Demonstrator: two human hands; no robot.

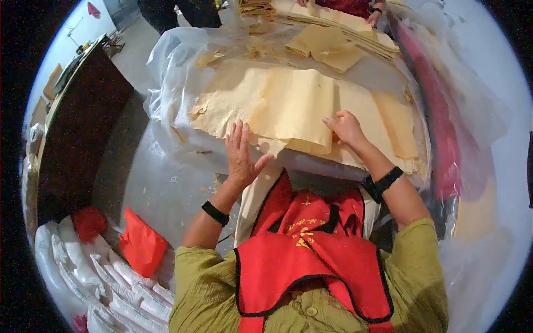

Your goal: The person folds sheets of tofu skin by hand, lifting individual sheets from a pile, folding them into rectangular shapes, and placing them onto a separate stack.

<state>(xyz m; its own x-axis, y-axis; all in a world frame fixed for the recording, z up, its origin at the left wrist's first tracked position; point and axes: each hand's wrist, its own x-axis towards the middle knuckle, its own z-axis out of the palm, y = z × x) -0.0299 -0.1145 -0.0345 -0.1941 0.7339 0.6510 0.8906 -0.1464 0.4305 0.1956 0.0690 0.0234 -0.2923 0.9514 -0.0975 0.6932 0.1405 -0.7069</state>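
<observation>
A thin, pale yellow sheet [294, 105], which looks like tofu skin, lies partly folded over on the plastic-covered table in front of me. Its near edge is ragged and hangs slightly forward. My left hand [241, 158] rests at the near left edge of the sheet, fingers stretched out and thumb apart. At the fold on the sheet's right side, my right hand [345, 129] is closed, with thumb and curled fingers at the edge. More of the same sheets [383, 125] lie flat beneath and to the right.
Smaller folded pieces [327, 47] and a stack of sheets [355, 28] lie farther back. Clear plastic [172, 72] drapes over the table's left side. Another person's hand [375, 18] is across the table. White sacks [111, 277] and a red bag [142, 244] are at lower left.
</observation>
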